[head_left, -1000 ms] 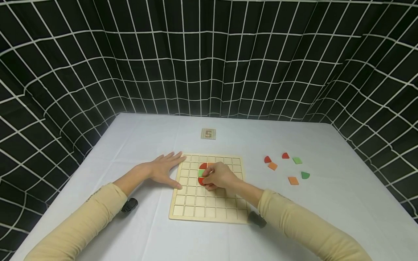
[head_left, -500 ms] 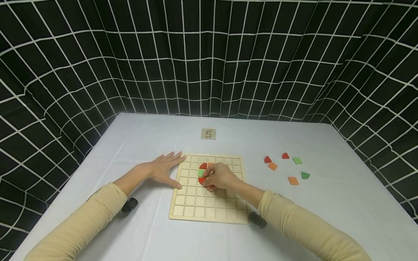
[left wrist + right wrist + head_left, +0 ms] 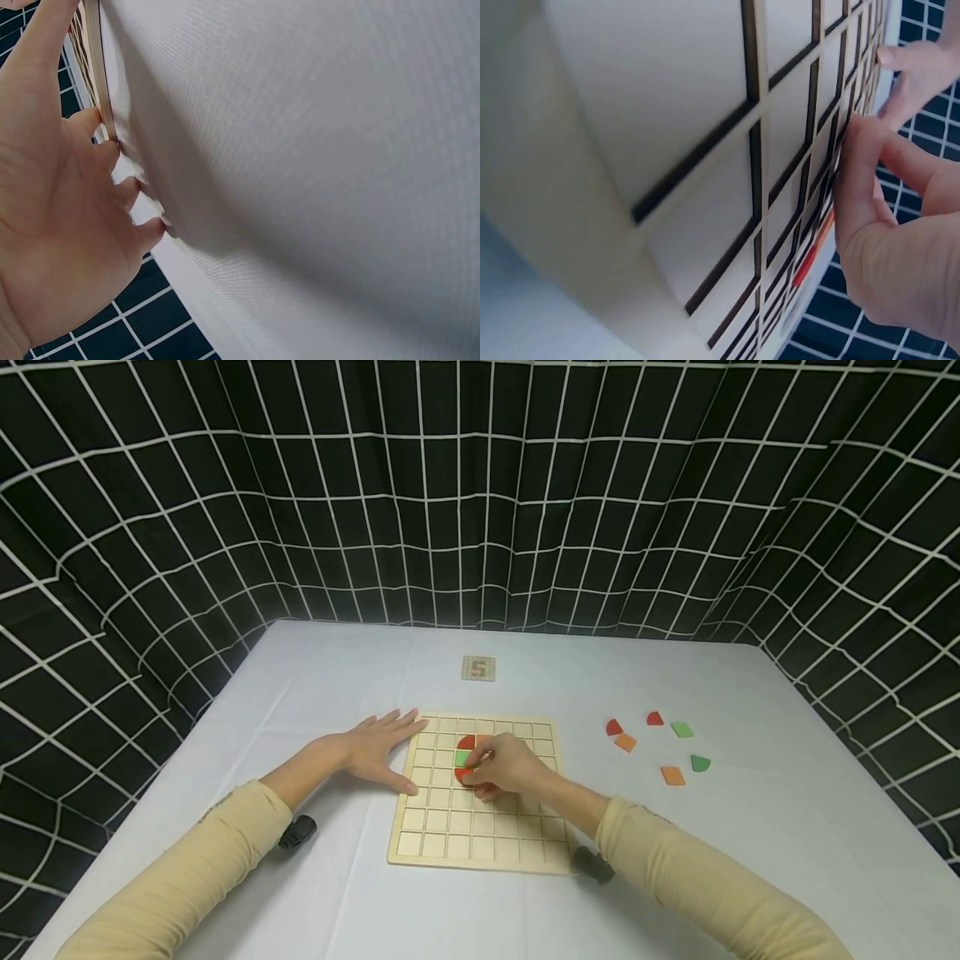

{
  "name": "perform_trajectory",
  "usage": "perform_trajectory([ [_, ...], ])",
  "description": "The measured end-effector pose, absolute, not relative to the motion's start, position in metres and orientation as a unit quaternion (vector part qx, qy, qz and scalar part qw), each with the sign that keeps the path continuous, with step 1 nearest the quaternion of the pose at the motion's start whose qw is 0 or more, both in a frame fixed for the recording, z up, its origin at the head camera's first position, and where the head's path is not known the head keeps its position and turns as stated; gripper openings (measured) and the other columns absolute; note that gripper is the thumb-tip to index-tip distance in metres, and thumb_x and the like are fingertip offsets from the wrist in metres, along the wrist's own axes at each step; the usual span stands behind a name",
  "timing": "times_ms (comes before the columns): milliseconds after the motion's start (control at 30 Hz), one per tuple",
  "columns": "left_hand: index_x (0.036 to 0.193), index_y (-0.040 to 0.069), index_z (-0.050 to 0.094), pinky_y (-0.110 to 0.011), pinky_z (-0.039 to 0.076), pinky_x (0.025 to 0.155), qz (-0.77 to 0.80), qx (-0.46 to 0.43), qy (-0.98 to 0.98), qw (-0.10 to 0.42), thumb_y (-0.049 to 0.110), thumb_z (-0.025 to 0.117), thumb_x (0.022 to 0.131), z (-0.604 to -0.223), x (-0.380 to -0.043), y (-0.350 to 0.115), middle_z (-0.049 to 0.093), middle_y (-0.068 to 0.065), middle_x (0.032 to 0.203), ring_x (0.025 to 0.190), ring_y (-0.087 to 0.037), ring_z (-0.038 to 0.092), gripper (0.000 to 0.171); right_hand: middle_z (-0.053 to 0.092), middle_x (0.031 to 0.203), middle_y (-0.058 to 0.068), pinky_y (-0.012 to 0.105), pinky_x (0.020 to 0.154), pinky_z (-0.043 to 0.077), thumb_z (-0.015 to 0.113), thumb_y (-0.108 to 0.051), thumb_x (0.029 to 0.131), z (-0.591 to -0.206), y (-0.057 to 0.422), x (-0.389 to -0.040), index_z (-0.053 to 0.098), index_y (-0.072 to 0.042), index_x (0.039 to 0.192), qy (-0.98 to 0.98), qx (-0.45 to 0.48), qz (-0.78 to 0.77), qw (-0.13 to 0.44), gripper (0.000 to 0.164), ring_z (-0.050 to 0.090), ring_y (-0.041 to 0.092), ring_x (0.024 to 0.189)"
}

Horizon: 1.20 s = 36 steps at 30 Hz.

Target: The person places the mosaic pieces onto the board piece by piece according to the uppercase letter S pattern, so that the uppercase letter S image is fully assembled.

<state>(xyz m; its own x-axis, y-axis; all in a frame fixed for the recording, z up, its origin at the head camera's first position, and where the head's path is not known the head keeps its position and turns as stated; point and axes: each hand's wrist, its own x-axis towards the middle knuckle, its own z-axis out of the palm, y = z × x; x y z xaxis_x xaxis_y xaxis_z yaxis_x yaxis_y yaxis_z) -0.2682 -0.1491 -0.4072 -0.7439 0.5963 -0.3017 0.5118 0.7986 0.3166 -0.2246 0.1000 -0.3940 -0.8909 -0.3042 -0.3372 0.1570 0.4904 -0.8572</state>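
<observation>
A wooden grid board (image 3: 435, 839) lies on the white table. My left hand (image 3: 371, 750) spreads its fingers along the board's left edge, thumb tip and fingertips at the rim. In the left wrist view the palm of that left hand (image 3: 67, 195) faces the camera. Over the board's middle, my right hand (image 3: 506, 766) has bent fingers and pinches a red quarter-circle tile (image 3: 461, 775) between thumb and finger. Above it sit a light green square tile (image 3: 462, 758), a red quarter-circle tile (image 3: 467, 742) and a partly covered orange tile (image 3: 483, 737). The right wrist view hides the fingertips.
Loose tiles lie right of the board: red quarter-circles (image 3: 656, 718), orange squares (image 3: 672, 776), a light green square (image 3: 682, 729) and a dark green quarter-circle (image 3: 701, 763). A small card with an S-like pattern (image 3: 478, 668) lies behind the board. Gridded black curtain (image 3: 480, 493) surrounds the table.
My right thumb has shifted very slightly at the red quarter-circle tile. The left hand and the board stay where they were.
</observation>
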Motion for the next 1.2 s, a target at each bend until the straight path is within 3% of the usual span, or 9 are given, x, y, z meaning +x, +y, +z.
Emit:
perform_trajectory([
  [133,0.154,0.013,0.015,-0.056,0.005,0.112,0.11,0.303,0.926,0.195,0.07,0.066,0.072,-0.407,-0.268,-0.149,0.005,-0.012,0.159,0.143,-0.036,0.003,0.112,0.064,0.078,0.013,0.024,0.055,0.055,0.066,-0.006,0.089,-0.392,0.108,-0.228,0.066,0.001,0.099,0.799,-0.033,-0.541,0.259,0.012,0.062,0.015,0.057],
  [300,0.154,0.012,0.015,-0.057,0.006,0.112,0.107,0.307,0.926,0.193,0.07,0.066,0.072,-0.406,-0.268,-0.149,0.005,-0.013,0.158,0.143,-0.036,0.003,0.112,0.062,0.086,0.013,0.019,0.056,0.053,0.06,-0.013,0.094,-0.392,0.122,-0.235,0.063,0.002,0.114,0.741,-0.007,-0.604,0.294,0.025,0.061,0.015,0.064],
  [500,0.154,0.012,0.015,-0.057,0.006,0.112,0.108,0.307,0.926,0.191,0.07,0.065,0.073,-0.407,-0.267,-0.15,0.005,-0.013,0.158,0.143,-0.037,0.004,0.112,0.061,0.105,0.019,0.024,0.066,0.056,0.058,-0.025,0.097,-0.387,0.142,-0.24,0.054,0.003,0.128,0.7,0.012,-0.645,0.306,0.042,0.064,0.017,0.077],
  [667,0.154,0.012,0.014,-0.057,0.006,0.112,0.107,0.307,0.926,0.189,0.07,0.065,0.073,-0.406,-0.268,-0.15,0.004,-0.013,0.158,0.142,-0.037,0.003,0.112,0.057,0.118,0.02,0.032,0.081,0.055,0.054,-0.03,0.098,-0.377,0.165,-0.243,0.046,0.004,0.135,0.683,0.02,-0.669,0.291,0.051,0.063,0.026,0.097],
  [800,0.154,0.013,0.014,-0.057,0.005,0.112,0.105,0.308,0.927,0.187,0.071,0.064,0.073,-0.407,-0.269,-0.15,0.004,-0.012,0.159,0.142,-0.037,0.003,0.112,0.055,0.116,0.017,0.035,0.088,0.052,0.049,-0.032,0.1,-0.37,0.187,-0.245,0.04,0.005,0.14,0.659,0.027,-0.7,0.272,0.055,0.056,0.032,0.112],
  [1000,0.154,0.013,0.014,-0.057,0.005,0.112,0.105,0.308,0.927,0.188,0.071,0.064,0.072,-0.407,-0.269,-0.15,0.004,-0.012,0.159,0.143,-0.037,0.003,0.112,0.054,0.113,0.013,0.038,0.092,0.049,0.053,-0.037,0.098,-0.37,0.222,-0.248,0.032,0.007,0.142,0.644,0.035,-0.725,0.242,0.066,0.054,0.033,0.115],
  [1200,0.154,0.012,0.015,-0.057,0.005,0.112,0.105,0.308,0.926,0.189,0.071,0.065,0.072,-0.407,-0.269,-0.15,0.004,-0.012,0.158,0.142,-0.037,0.003,0.113,0.056,0.111,0.011,0.037,0.095,0.047,0.055,-0.035,0.097,-0.367,0.257,-0.244,0.041,0.003,0.134,0.621,0.045,-0.752,0.217,0.054,0.056,0.027,0.112],
])
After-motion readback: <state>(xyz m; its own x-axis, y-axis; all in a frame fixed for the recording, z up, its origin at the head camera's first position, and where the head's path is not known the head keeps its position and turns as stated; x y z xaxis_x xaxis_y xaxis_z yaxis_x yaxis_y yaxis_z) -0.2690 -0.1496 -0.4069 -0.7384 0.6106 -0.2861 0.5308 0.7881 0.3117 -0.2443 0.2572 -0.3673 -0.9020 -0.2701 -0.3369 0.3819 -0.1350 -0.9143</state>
